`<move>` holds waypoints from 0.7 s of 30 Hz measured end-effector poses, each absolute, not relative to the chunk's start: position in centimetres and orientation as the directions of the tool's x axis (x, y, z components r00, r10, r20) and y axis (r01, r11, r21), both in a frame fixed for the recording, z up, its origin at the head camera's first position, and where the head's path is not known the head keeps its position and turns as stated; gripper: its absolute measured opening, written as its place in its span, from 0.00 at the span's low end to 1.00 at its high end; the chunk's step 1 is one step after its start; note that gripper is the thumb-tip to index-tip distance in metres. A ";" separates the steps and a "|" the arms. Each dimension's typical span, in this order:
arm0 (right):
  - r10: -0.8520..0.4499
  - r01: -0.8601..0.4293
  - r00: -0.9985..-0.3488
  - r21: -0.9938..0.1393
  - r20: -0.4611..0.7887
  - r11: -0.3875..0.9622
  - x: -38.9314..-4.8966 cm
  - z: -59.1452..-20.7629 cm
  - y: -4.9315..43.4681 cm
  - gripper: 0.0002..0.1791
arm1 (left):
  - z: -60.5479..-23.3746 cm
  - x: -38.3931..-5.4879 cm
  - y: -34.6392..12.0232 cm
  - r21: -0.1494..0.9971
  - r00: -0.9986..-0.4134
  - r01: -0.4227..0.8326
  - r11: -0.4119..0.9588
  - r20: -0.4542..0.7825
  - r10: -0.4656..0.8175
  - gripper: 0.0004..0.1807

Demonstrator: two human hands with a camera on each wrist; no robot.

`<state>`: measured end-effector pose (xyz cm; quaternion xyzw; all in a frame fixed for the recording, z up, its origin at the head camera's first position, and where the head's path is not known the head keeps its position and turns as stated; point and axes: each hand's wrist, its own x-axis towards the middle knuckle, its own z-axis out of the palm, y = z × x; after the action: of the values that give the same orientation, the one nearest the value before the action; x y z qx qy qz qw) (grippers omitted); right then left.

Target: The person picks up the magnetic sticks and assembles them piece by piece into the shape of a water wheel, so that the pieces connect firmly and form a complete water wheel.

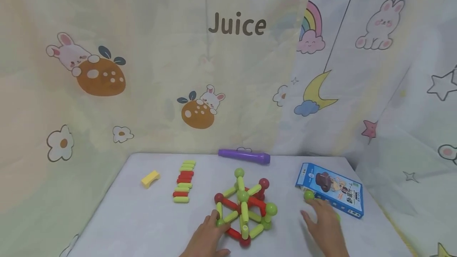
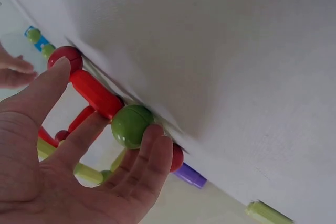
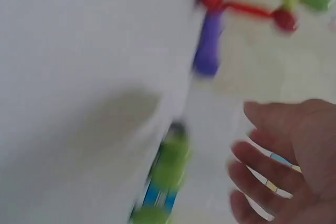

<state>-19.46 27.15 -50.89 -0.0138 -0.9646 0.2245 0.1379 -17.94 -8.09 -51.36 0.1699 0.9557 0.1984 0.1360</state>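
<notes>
A frame of red and light-green sticks joined by balls [image 1: 246,201] stands on the table, a magnetic ball-and-stick toy by its look. My left hand [image 1: 208,234] grips its lower left side. In the left wrist view the thumb lies on a red ball [image 2: 65,60] and fingertips curl against a green ball [image 2: 132,126], with a red stick [image 2: 97,94] between them. My right hand [image 1: 325,225] hovers beside a loose green ball [image 1: 309,195], fingers loosely spread. Nothing is between those fingers in the right wrist view, where green balls [image 3: 170,163] appear blurred and apart from the hand [image 3: 294,161].
A blue picture box [image 1: 333,189] lies at the right, by the loose balls. Red and light-green sticks [image 1: 183,181] form a column at the left, with a yellow arched block [image 1: 150,179] beside them. A purple tube-shaped thing [image 1: 244,156] lies at the back, before a printed curtain [image 1: 160,50].
</notes>
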 end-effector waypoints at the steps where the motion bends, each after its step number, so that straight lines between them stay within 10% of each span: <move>1: 0.127 0.002 -0.948 -0.391 0.293 0.920 -19.5 -50.9 28.3 0.23 | -51.4 -17.9 -8.2 0.423 -0.904 0.277 0.863 -0.189 0.383 0.32; 21: 0.223 0.268 -0.961 -0.357 -0.165 0.895 -19.9 -51.6 36.7 0.23 | -51.5 -17.6 -8.3 0.412 -0.896 0.303 0.859 -0.184 0.404 0.34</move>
<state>-19.95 36.73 -51.59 -0.1264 -0.9715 0.1914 -0.0598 -17.62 -8.26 -51.47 0.1852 0.9550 0.1897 0.1329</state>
